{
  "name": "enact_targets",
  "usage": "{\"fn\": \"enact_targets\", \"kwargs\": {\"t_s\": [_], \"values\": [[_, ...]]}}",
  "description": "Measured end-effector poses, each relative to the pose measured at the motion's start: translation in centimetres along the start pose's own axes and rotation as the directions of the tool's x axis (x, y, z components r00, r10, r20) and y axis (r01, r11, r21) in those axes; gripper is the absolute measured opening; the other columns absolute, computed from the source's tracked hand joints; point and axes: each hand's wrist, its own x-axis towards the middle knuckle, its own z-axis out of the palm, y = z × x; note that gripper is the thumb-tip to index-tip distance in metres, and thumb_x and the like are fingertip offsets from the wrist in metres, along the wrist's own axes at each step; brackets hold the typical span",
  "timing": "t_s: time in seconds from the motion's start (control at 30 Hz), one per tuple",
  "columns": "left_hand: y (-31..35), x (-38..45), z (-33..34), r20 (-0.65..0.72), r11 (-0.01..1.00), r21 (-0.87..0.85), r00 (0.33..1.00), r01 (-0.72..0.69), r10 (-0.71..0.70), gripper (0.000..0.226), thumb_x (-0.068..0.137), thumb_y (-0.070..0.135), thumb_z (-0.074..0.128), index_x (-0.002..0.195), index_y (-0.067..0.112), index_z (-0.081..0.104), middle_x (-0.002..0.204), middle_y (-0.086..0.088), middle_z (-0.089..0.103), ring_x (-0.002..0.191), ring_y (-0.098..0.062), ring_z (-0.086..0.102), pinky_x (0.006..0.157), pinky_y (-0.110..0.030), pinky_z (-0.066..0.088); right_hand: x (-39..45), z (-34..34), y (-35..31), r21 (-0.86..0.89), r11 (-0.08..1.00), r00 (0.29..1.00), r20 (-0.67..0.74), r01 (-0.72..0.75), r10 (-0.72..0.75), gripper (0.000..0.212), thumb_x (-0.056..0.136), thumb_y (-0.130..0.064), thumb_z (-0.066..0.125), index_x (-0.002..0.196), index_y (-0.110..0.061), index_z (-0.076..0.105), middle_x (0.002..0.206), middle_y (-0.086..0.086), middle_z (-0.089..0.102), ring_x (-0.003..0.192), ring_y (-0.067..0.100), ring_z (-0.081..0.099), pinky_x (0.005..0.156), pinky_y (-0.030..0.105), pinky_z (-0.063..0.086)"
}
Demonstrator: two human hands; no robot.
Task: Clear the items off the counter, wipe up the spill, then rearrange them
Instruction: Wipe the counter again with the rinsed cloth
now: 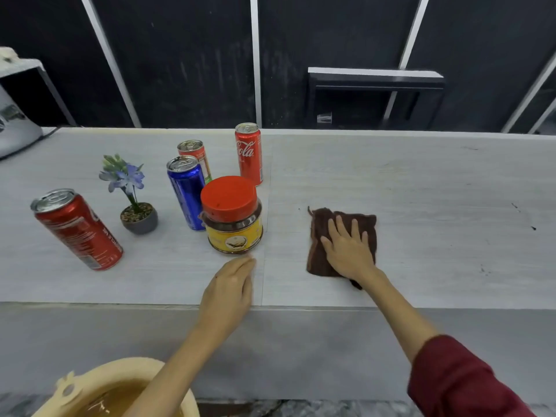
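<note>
Head view: the counter (421, 182) is being wiped with the cloth (323, 224), which is being pressed flat under the right hand (346, 251), fingers spread. The jar (231, 215) and cans are being kept just left; the left hand (231, 284), fingers together, is being rested near the jar, which risks being knocked by a wide sweep.

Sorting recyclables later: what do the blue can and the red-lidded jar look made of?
Blue can: likely aluminium, glossy, with a silvery pull-tab top. Red-lidded jar: clear body, glass or plastic, cannot tell; the lid looks like matte plastic.
</note>
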Motion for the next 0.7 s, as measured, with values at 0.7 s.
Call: {"fn": "enact_targets", "kwargs": {"t_s": [0.7], "values": [[5.2,6.5,3.4,0.100,0.964,-0.169,0.969,-0.206,0.225,0.049,0.098,0.015,0.031,0.145,0.028,0.022,0.154,0.014,0.010,0.132,0.008,0.013,0.100,-0.005,0.010,-0.3,0.1,2.9,-0.041,0.997,0.995,-0.071,-0.073,0.070,0.062,0.097,-0.047,0.022,0.150,-0.019,0.006,0.159,0.005,0.001,0.145,0.034,-0.001,0.115,0.053,0.003]]}}
